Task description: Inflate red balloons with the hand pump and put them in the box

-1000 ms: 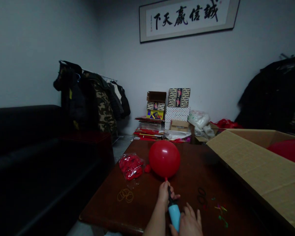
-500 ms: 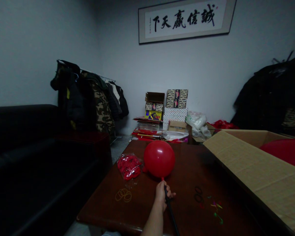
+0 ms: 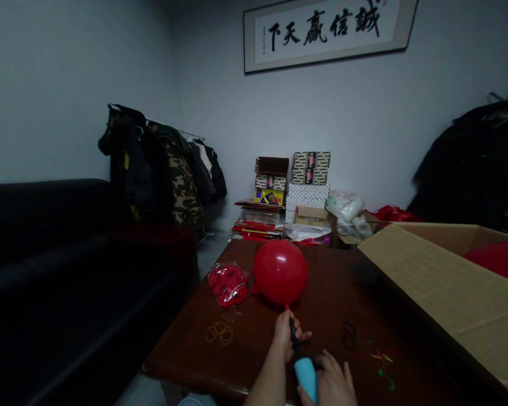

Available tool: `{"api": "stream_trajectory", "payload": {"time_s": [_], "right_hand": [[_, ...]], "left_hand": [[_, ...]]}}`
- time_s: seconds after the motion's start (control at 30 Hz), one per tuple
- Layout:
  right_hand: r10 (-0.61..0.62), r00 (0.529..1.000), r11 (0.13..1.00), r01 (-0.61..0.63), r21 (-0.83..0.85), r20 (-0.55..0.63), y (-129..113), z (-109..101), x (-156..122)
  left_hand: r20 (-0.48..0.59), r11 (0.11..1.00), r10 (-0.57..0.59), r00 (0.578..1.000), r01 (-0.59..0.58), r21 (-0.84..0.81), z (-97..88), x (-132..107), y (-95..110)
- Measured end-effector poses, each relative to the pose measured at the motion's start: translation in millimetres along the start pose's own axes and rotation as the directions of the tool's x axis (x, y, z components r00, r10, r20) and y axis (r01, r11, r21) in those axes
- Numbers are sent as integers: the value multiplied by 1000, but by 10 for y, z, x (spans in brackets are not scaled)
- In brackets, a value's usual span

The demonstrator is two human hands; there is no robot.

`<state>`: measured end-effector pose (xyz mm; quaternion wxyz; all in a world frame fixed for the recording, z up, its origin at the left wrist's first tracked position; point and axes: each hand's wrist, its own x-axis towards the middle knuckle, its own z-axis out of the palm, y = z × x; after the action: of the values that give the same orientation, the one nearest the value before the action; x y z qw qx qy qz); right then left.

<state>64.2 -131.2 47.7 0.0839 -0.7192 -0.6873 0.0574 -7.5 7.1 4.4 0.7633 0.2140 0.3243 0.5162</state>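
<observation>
"What's your left hand got?"

"My left hand [image 3: 284, 334] is closed on the neck of a round, glossy red balloon [image 3: 280, 272], with the black shaft of a light-blue and black hand pump [image 3: 305, 376] in the same grip."

"And the right?"

"My right hand [image 3: 333, 382] has the pump's light-blue cylindrical body between thumb and palm, fingers stretched out; how firmly, I can't tell."

"Where's the balloon?"

"Just past my left fingertips, over the dark brown glossy table [image 3: 245, 361], beside a clear plastic bag of red pieces [image 3: 229, 285]."

"What else is near?"

"Thin yellow rings [image 3: 220, 332] to my left, small coloured strips [image 3: 382, 356] to my right."
</observation>
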Motion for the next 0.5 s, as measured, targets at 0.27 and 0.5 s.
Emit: {"api": "stream_trajectory", "payload": {"time_s": [0.27, 0.5], "right_hand": [[60, 998, 997, -61, -54, -3, -73, -2, 156], [26, 1000, 994, -27, -103, -10, -32, 72, 29]], "left_hand": [[-1, 998, 50, 999, -50, 36, -6, 109, -59], [-5, 995, 80, 997, -79, 60, -4, 67, -53]]}}
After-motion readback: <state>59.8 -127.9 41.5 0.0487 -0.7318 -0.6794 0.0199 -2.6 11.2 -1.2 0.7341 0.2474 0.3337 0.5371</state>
